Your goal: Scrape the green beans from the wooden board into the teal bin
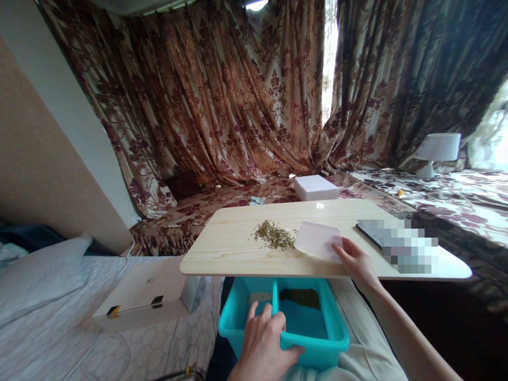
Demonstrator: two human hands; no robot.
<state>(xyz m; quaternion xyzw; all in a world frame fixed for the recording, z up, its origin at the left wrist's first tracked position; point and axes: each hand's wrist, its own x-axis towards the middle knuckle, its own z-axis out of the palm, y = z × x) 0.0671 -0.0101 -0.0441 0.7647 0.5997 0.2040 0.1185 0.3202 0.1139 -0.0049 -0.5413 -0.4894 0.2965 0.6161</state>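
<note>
My right hand (356, 260) pinches the right edge of a thin, pale translucent plastic sheet (318, 239), held low over the wooden tabletop (222, 238). The sheet's left edge meets a loose pile of small greenish grains (273, 235). Below the table's near edge, a turquoise bin (335, 323) with two compartments rests on my lap. My left hand (264, 338) grips its near rim, fingers reaching inside by the divider and thumb in front. Dark greenish grains (299, 297) lie in the right compartment. Some pale material (260, 298) shows in the left one, partly behind my fingers.
A dark-edged flat device (369, 236), mostly pixelated, lies on the table's right side. Behind the table sits a white box (316, 186). Another white box (143, 296) rests on the bed at left. A lamp (438, 148) stands far right, before patterned curtains (222, 95).
</note>
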